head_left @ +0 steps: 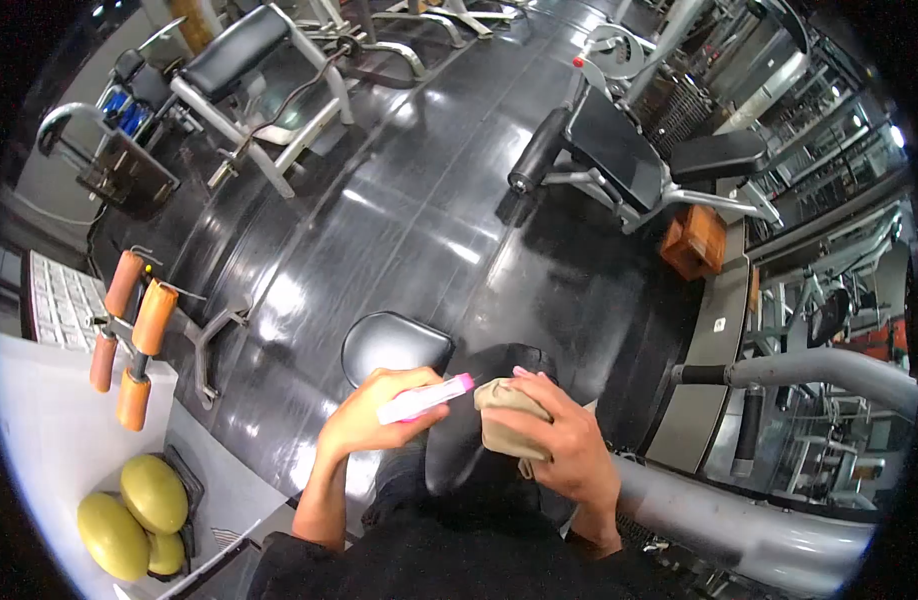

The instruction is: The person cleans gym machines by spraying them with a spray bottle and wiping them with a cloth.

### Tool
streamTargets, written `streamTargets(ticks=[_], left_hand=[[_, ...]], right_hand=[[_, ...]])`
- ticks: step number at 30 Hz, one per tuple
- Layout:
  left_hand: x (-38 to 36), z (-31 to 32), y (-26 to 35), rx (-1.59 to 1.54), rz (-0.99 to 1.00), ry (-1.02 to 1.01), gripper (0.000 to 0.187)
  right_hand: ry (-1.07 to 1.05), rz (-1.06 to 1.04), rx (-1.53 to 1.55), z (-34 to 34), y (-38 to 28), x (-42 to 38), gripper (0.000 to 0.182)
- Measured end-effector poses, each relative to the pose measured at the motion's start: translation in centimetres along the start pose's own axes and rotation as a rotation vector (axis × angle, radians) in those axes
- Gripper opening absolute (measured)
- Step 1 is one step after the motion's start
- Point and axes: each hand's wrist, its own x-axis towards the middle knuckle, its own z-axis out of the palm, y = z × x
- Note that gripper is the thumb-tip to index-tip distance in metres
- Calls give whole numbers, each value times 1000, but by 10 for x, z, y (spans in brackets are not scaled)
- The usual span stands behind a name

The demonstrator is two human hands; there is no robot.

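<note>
My left hand point(374, 412) grips a small white spray bottle with a pink tip point(426, 396), held sideways with the tip toward a folded beige cloth point(506, 418). My right hand point(569, 445) is shut around that cloth, and the pink tip almost touches it. Both hands hover over black padded seat cushions point(395, 342) of a gym machine directly below me.
Weight benches point(241, 52) and an incline bench point(611, 142) stand across the glossy black floor point(419, 210). A wooden box point(695, 240) sits at right. Orange-padded handles point(139, 325) and yellow-green balls point(139, 510) are at left. A grey machine tube point(809, 368) crosses at right.
</note>
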Motion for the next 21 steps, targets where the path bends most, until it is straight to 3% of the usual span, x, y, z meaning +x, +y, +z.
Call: streamTargets(ticks=[3,5,11,14,18,21], left_hand=[[-8,-7,-18,-48,27,72,12],[-12,-11,-31,-37,14,71,12],[-23,-15,-45,-100,-60,51,16],[-27,-12,-49,-161,-51,53,22],[-31,-10,-53,-187,-21,75,23],[-37,-9,-55,-181,-39,90,23]], right_hand=[[49,116,-28,5,18,13,51],[12,231,120,-1,22,30,52],[-185,306,336,2,85,63,48],[-402,427,504,9,119,74,45],[-624,531,678,47,181,81,43],[-638,631,832,99,236,66,44]])
